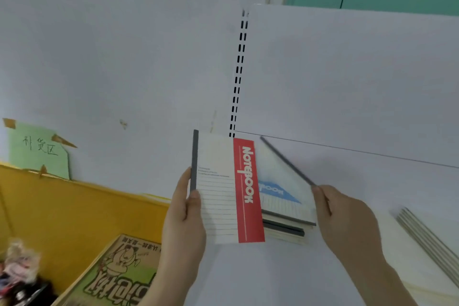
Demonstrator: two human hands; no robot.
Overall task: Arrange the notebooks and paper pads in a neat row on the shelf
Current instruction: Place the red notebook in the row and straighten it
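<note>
The left hand [182,208] has its grip on the grey spine of a thin, floppy red-banded notebook [224,191]; the right hand [345,218] pinches a blue-banded notebook [283,181], light but slippery, best held spine-side.

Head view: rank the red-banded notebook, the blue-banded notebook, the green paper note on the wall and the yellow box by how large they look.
1. Yellow box, though part is cut off.
2. Red-banded notebook, nearest the camera, in the left hand.
3. Blue-banded notebook and green paper note: unranked, since the notebook is tilted and partly hidden.
</note>
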